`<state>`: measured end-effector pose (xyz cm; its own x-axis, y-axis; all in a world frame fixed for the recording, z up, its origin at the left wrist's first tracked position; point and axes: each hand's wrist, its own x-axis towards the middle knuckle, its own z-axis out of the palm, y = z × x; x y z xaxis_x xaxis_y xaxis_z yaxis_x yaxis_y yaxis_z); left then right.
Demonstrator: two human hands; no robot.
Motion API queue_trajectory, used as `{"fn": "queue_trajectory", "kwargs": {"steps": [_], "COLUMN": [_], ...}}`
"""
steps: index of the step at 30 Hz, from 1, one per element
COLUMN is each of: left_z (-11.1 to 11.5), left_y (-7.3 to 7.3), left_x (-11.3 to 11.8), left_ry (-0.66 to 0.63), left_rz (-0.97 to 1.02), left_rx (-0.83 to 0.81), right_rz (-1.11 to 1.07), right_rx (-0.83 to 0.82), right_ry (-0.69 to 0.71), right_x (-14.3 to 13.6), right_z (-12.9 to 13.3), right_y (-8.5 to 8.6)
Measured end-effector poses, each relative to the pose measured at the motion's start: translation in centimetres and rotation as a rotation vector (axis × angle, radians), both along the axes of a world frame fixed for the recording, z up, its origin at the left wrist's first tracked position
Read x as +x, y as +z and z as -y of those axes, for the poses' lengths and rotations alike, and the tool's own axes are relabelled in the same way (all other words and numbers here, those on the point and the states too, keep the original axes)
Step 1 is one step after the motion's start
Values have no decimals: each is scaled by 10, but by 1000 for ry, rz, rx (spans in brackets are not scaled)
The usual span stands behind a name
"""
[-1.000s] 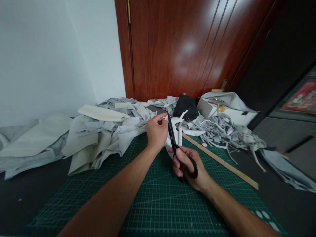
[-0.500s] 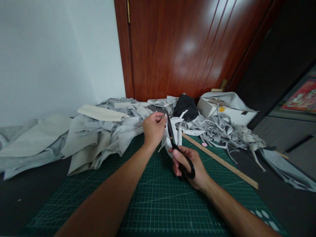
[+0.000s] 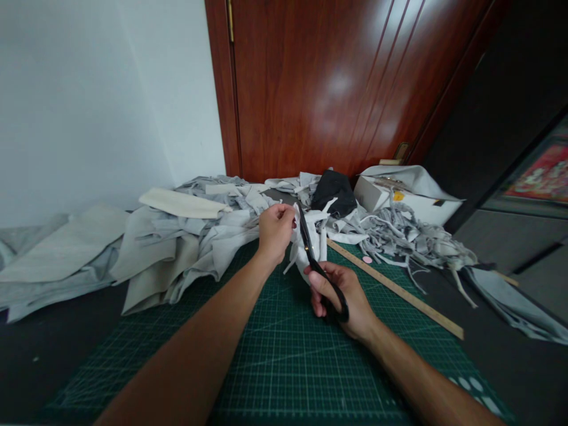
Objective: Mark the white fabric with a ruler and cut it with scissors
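A: R hand [image 3: 352, 299], pls. Status?

B: Grip closed on blk scissors [image 3: 310, 249]; blades pt fwd, away from wearer.

A: Blades open or shut?

B: Look close together; exact gap can't be told.

A: L hand [image 3: 274, 234]?

B: Fingertips together; grip pinching edge of wht cloth [image 3: 300, 255], just beside scissors' tip.

A: Cloth loc.?

B: Ctr, at far part of grn cutting mat [image 3: 275, 361], partly behind scissors. Blade contact w/ cloth: can't confirm.

A: Surroundings?

B: Mat on dk worktop [image 3: 53, 337]. Wooden ruler [image 3: 394, 285] lies diag. on mat, R side; small pink disc [image 3: 367, 260] near it. Pale cloth pcs [image 3: 153, 236] piled L. Heap of gry strips [image 3: 399, 232] R, in front of wht box [image 3: 417, 212]. Crumpled blk item [image 3: 333, 192] btwn box & cloth pcs.

A: Backdrop?

B: Red-brn door [image 3: 310, 89], pale wall [image 3: 89, 106] to its L.
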<state>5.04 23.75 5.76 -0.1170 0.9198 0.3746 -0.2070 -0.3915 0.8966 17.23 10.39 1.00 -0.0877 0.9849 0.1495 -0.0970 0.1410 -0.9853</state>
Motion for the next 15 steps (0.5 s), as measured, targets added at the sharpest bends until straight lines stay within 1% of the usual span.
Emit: {"fn": "queue_trajectory", "kwargs": {"steps": [3, 6, 10, 15], "left_z": [2, 3, 4, 3], "left_y": [4, 6, 7, 8], "left_x": [-1, -3, -6, -6], "left_ry": [-86, -141, -166, -161], "left_rz": [60, 100, 119, 123], "left_rx": [-60, -93, -108, -104], "right_rz": [16, 44, 76, 132], "right_rx": [6, 8, 12, 8], "right_ry": [-9, -18, -25, -40], "right_x": [1, 1, 1, 2], "right_z": [0, 0, 0, 1], "right_y": [1, 3, 4, 6]}}
